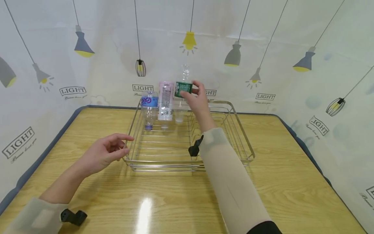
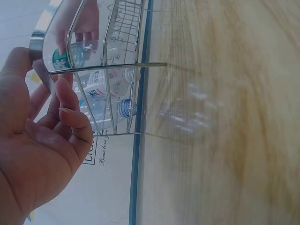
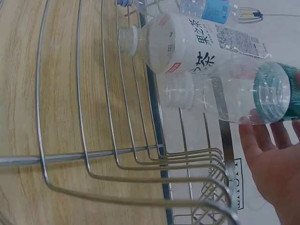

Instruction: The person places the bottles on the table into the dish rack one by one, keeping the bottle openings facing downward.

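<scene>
My right hand (image 1: 199, 100) grips a clear plastic bottle with a green label (image 1: 183, 89), thumb in front and fingers behind. That bottle stands neck down at the back of a wire dish rack (image 1: 163, 142). Beside it, a tea bottle with a white and pink label (image 1: 166, 102) leans cap down in the rack. Farther left is a water bottle with a blue label (image 1: 149, 102), also upside down, its blue cap (image 2: 126, 108) among the wires. My left hand (image 1: 102, 152) is at the rack's front left rim, fingers loosely bent, with index and thumb tips right at the metal band.
The rack stands on a wooden table (image 1: 163, 198) with a dark blue back edge. Close behind rises a sheet printed with lamps (image 1: 111, 48). The rack's right half has upright wire dividers (image 1: 196, 128). A black camera mount (image 1: 195, 148) sits on the right sleeve.
</scene>
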A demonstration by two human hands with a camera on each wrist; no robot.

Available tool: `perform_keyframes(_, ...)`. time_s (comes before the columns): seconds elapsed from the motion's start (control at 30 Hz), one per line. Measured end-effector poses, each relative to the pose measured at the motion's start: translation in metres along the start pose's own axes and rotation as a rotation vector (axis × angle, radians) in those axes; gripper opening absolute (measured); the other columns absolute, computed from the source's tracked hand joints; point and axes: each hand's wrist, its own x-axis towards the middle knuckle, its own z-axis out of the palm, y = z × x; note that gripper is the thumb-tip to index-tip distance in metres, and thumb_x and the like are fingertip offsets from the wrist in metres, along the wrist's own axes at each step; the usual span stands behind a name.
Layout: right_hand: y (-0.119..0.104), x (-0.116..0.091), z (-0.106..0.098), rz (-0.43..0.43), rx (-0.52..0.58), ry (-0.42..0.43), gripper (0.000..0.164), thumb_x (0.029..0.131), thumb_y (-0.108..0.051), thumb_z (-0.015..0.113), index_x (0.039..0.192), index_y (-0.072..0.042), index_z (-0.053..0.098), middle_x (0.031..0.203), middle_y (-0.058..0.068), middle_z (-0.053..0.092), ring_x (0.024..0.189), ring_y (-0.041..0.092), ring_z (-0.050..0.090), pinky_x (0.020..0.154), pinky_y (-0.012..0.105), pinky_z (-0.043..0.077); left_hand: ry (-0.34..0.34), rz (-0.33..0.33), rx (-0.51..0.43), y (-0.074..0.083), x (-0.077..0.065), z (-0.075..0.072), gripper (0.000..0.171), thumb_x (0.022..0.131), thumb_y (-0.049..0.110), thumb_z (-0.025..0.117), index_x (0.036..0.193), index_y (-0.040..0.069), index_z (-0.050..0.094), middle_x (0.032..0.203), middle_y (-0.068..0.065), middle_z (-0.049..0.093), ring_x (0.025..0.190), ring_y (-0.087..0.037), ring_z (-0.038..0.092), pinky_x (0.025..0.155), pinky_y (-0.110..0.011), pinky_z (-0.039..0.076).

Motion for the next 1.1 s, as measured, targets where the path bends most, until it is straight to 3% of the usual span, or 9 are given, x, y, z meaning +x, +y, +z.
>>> perform_keyframes(0.63, 0.018, 0.002, -0.008, 0.051, -0.144, -0.112, 0.088, 0.104, -0.025, 0.078, 0.174, -0.029, 0.026, 0.156, 0.02, 0.056, 0.135, 0.037, 0.065, 0.114, 0.052, 0.056, 0.002, -0.004, 0.012, 0.0, 0.001, 0.002, 0.043, 0.108, 0.017, 0.071, 0.15, 0.008, 0.063, 0.104, -0.006, 0.067, 0.08, -0.013, 0.063, 0.063, -0.031, 0.054)
perform_keyframes(1.1, 0.017, 0.003, -0.005, 0.032, -0.212, -0.123, 0.089, 0.106, -0.029, 0.076, 0.175, -0.036, 0.021, 0.158, 0.021, 0.054, 0.136, 0.038, 0.064, 0.115, 0.056, 0.054, 0.006, 0.002, 0.001, 0.0, 0.0, 0.002, 0.043, 0.109, 0.017, 0.071, 0.15, 0.007, 0.063, 0.104, -0.007, 0.066, 0.079, -0.014, 0.063, 0.065, -0.031, 0.056)
